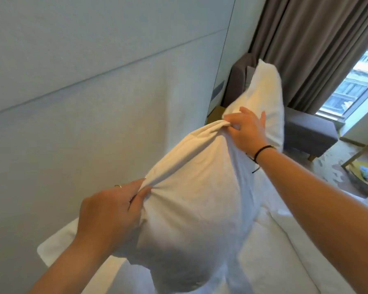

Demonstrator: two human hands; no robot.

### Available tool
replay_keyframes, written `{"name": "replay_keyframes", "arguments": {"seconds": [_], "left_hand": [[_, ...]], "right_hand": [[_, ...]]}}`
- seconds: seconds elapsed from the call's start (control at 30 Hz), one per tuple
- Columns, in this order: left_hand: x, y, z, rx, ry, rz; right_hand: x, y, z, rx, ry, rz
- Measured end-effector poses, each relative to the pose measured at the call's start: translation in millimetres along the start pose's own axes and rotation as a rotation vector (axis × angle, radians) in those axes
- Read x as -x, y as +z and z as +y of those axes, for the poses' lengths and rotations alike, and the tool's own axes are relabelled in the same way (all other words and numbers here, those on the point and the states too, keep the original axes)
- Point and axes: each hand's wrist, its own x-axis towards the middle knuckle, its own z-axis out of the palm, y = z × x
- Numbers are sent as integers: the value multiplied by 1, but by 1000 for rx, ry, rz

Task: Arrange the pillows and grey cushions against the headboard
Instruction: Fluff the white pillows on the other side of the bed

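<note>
Spanning the left of the view, the pale padded headboard (pixel 77 102) shows seams, no writing. Left hand (pixel 108 211), ring on one finger, pinches a bunched fold of the white pillow (pixel 191 209). The pillow is held up over the white bed (pixel 289 262), just beside the headboard, and blocks sight of the mattress below it. Right hand (pixel 245 129), black band at the wrist, grips the pillow's upper gathered edge. Behind: grey sofa (pixel 306 132), brown-grey curtain (pixel 306 45), window (pixel 357 81), yellow-legged side table (pixel 363 160) at far right. No legible labels.
</note>
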Motion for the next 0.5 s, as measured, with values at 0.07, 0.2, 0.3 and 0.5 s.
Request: {"name": "replay_keyframes", "arguments": {"seconds": [0.07,0.2,0.3,0.5], "left_hand": [[-9,25,-11,-43,-75,-66],[-4,98,-46,26,-373,-631],[24,132,-69,33,-551,-810],[24,145,-86,1,-474,-672]], "right_hand": [[-10,48,-16,-53,98,-79],[48,157,-50,-270,332,-620],[123,213,-67,-290,437,-852],[146,213,-64,-402,460,-754]]}}
